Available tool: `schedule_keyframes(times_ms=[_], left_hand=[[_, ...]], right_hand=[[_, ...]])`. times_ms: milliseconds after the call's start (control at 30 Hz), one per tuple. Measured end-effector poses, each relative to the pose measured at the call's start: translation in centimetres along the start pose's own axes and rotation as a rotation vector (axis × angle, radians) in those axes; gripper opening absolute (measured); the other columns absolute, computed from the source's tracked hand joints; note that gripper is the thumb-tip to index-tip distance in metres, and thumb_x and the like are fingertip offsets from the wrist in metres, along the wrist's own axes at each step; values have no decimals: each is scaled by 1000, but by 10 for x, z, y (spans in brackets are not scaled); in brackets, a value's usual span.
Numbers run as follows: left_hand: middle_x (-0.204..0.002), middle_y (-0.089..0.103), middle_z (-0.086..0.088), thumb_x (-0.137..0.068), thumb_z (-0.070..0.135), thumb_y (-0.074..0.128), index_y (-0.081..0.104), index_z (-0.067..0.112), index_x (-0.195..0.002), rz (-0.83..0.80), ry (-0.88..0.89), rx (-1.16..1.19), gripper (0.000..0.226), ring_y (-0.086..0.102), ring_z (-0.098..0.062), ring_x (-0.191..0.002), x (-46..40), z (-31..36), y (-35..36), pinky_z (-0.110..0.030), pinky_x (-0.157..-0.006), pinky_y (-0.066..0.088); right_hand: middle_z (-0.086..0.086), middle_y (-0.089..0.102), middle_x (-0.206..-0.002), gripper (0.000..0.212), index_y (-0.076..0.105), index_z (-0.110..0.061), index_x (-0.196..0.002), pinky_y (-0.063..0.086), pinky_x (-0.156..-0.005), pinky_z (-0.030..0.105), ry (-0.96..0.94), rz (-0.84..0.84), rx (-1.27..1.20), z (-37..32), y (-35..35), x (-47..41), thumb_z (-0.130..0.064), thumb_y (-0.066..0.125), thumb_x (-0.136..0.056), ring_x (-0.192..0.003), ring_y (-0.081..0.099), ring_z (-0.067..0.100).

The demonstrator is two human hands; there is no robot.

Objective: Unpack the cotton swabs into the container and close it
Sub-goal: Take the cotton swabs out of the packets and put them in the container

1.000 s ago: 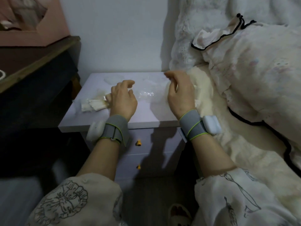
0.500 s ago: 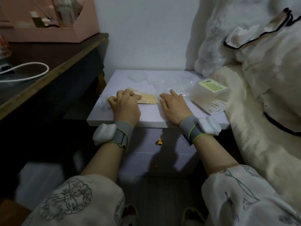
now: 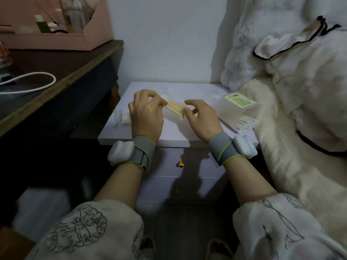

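Centre of frame: a bundle of wooden-stemmed cotton swabs (image 3: 175,109) in clear wrap, held just above the nightstand (image 3: 176,132). The left hand (image 3: 145,113) pinches its left end; the right hand (image 3: 201,119) pinches its right end. The plastic container (image 3: 237,107) lies at centre right, on the nightstand's edge beside the bedding (image 3: 281,128).

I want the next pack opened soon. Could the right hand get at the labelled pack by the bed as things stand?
Probably yes. The labelled pack lies on the nightstand just right of the right hand, nothing between them. But that hand pinches the swab bundle and would have to let go first.
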State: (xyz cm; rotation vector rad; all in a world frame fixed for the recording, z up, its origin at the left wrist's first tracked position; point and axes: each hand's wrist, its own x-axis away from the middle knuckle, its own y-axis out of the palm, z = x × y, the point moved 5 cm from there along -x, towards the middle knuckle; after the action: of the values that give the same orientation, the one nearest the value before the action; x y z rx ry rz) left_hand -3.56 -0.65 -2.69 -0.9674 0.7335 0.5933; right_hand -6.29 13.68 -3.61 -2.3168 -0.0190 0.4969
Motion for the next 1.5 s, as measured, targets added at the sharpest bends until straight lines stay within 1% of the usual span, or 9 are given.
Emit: schedule_keyframes(times_ms=[100,233,300,467,733,867,1067,1233,1500], left_hand=[[-99,62,-14,-84,13,51,70,8,-81,-13,-10,53,19,57,-34,-100,2,2,1,-35,-81,31],[-112,57,-13,-82,9,61,71,12,-81,-41,-46,173,11,51,-30,-112,0,9,4,-35,-89,31],[-116,54,-15,-83,7,61,71,11,-84,-51,-67,260,11,49,-30,-115,1,10,6,-35,-94,36],[-131,45,-12,-91,-6,41,53,9,-128,-107,-396,568,41,53,-20,-112,-2,2,11,-27,-98,44],[-78,62,5,-94,12,52,64,3,-111,-200,-535,672,23,57,10,-62,-1,-1,12,-24,-81,52],[-80,63,4,-91,9,54,66,5,-104,-108,-579,693,18,57,0,-67,-8,-7,4,-8,-63,47],[-95,64,-3,-90,11,58,66,7,-104,36,-558,652,17,59,-9,-85,-16,-14,-16,-19,-80,51],[-90,63,2,-86,11,63,70,4,-97,-56,-391,539,15,58,-9,-79,-17,8,-11,-15,-79,49],[-77,63,1,-85,7,64,69,7,-91,-260,-396,630,8,58,-8,-65,-12,28,1,-8,-55,45]], right_hand=[[9,54,-130,49,41,-9,-135,40,-96,31,154,-50,-167,9,4,1,-34,49,-93,-103,60,25],[17,64,-94,35,56,-4,-121,41,-49,15,293,-91,-550,11,3,2,-18,58,-89,-67,54,12],[11,61,-82,25,62,-3,-112,36,-44,15,314,-64,-625,12,0,3,-10,58,-87,-62,49,12],[4,53,-67,19,58,-11,-98,35,-37,17,346,20,-651,19,-9,2,-1,53,-83,-55,46,18],[5,52,-69,20,57,-16,-90,31,-33,16,338,78,-582,29,-19,4,1,52,-82,-55,42,18],[9,56,-68,22,59,-13,-101,38,-37,20,314,61,-620,25,-16,6,-2,56,-82,-59,47,25],[10,63,-87,13,63,-8,-98,45,-40,16,288,98,-649,19,-16,5,-9,57,-87,-70,59,16],[-1,57,-64,12,66,-9,-79,35,-44,12,257,110,-614,12,-19,7,-12,57,-87,-56,49,8],[-2,58,-70,13,70,-11,-89,34,-48,17,252,70,-715,6,-24,11,-15,59,-86,-61,47,9]])
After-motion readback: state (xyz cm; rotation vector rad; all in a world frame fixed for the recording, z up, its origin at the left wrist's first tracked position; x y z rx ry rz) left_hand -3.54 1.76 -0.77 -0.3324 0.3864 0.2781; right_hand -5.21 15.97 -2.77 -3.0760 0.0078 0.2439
